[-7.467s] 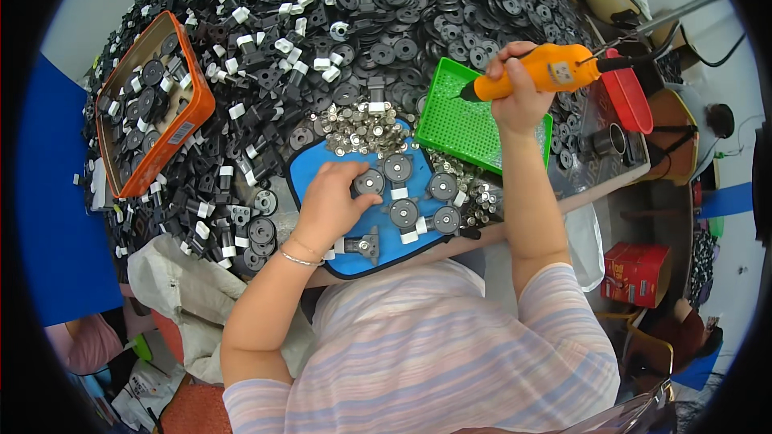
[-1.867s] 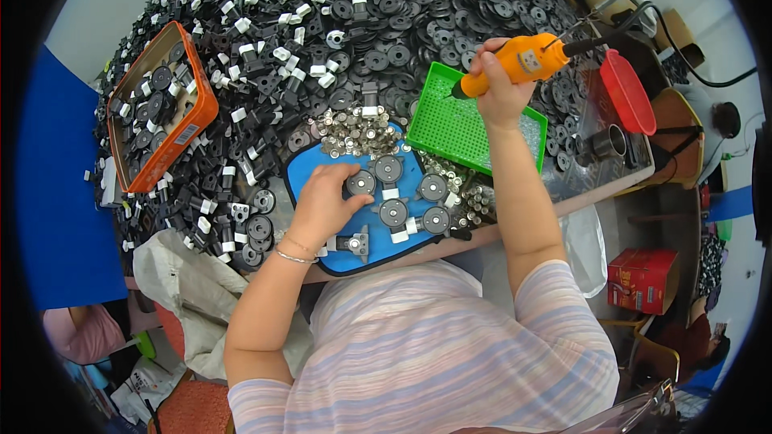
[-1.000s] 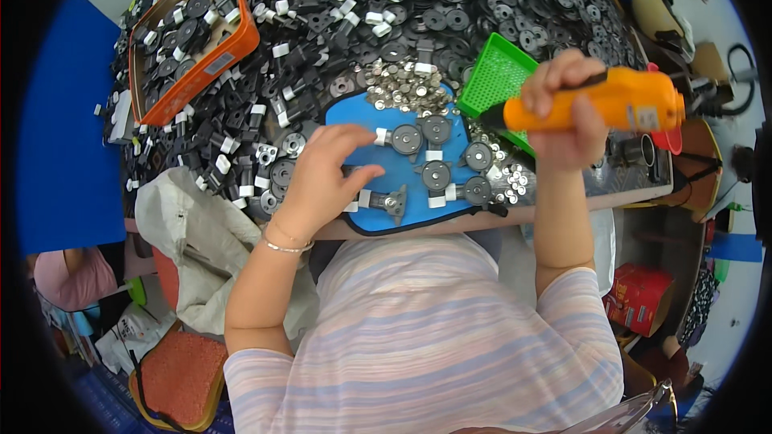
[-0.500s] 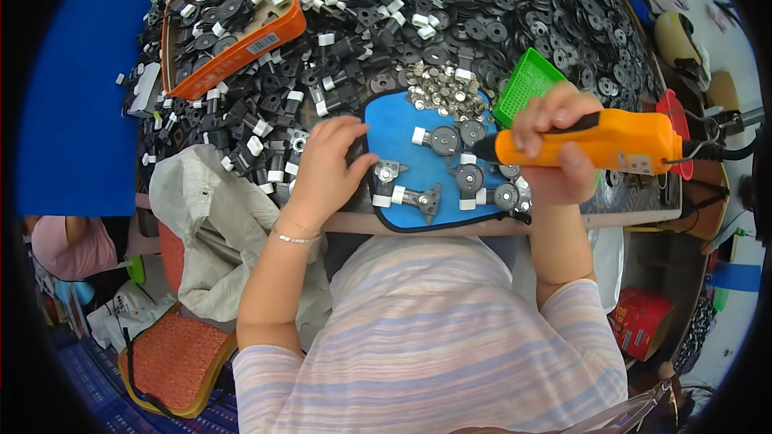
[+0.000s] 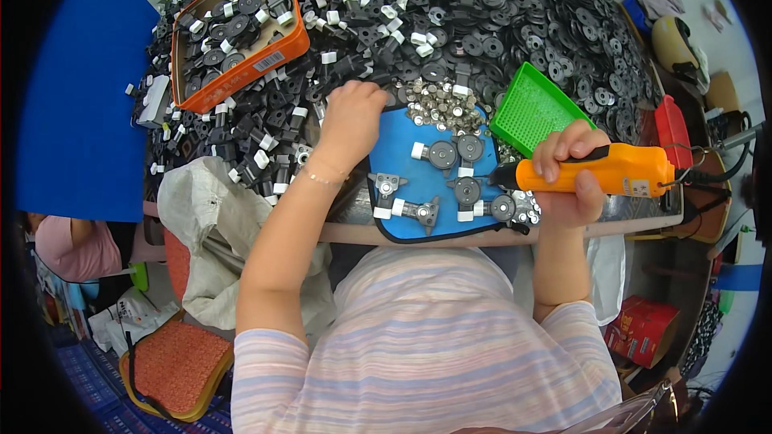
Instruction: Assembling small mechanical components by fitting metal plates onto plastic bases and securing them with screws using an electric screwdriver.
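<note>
My right hand (image 5: 569, 169) grips an orange electric screwdriver (image 5: 619, 169), its dark tip pointing left over the blue mat (image 5: 402, 157). At the heap of black parts beyond the mat's left edge is my left hand (image 5: 352, 116), fingers curled together and tips hidden, so what they hold cannot be made out. On the mat lie several black wheel assemblies (image 5: 441, 154) with white ends. Two have their metal bracket side up, one a bracket piece (image 5: 388, 185). A pile of small silvery metal pieces (image 5: 446, 104) sits along the mat's far edge.
A green perforated basket (image 5: 535, 108) stands right of the mat. Far left, an orange-rimmed box (image 5: 299, 40) holds black wheels. Loose black discs (image 5: 555, 24) heap across the back. A red tray (image 5: 674, 133) and the screwdriver's cable (image 5: 708, 177) are at right.
My left hand has moved away from the mat's left edge, farther into the black parts, its fingers now curled down. The screwdriver has shifted slightly right and nearer to me.
</note>
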Tool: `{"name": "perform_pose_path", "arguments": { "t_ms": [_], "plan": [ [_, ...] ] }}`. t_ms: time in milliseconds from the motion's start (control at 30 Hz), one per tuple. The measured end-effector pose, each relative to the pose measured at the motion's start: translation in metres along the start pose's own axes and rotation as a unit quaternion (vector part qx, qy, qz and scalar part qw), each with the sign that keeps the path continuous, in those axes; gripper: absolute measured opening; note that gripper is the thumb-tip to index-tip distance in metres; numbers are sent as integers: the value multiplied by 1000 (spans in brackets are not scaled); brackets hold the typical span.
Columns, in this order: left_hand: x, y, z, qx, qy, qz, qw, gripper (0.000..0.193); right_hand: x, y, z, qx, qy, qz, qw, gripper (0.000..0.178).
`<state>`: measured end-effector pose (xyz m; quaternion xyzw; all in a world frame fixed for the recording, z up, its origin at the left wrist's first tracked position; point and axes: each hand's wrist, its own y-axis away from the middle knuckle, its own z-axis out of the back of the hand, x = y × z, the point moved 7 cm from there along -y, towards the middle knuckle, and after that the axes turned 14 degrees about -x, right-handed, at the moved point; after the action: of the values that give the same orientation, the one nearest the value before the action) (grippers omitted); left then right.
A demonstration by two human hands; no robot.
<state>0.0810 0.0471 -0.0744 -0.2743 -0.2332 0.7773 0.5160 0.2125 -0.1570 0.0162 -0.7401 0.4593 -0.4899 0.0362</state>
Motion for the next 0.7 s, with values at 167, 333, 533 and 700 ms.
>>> {"name": "perform_pose_path", "arguments": {
  "t_ms": [167, 333, 533, 700],
  "plan": [
    [1, -12, -36, 115, -60, -32, 991, 18, 1, 6, 0, -2, 10, -4, 1000, 28],
    [4, -14, -45, 202, -51, -38, 977, 23, 5, 9, 12, -22, 9, -4, 1000, 28],
    [12, -16, -43, 163, -29, -5, 986, 16, 3, 9, 5, -14, 7, -7, 1000, 28],
    [9, -31, -14, 163, 40, 50, 984, 14, 2, 10, 5, -11, 5, -9, 1000, 28]
  ]
}}
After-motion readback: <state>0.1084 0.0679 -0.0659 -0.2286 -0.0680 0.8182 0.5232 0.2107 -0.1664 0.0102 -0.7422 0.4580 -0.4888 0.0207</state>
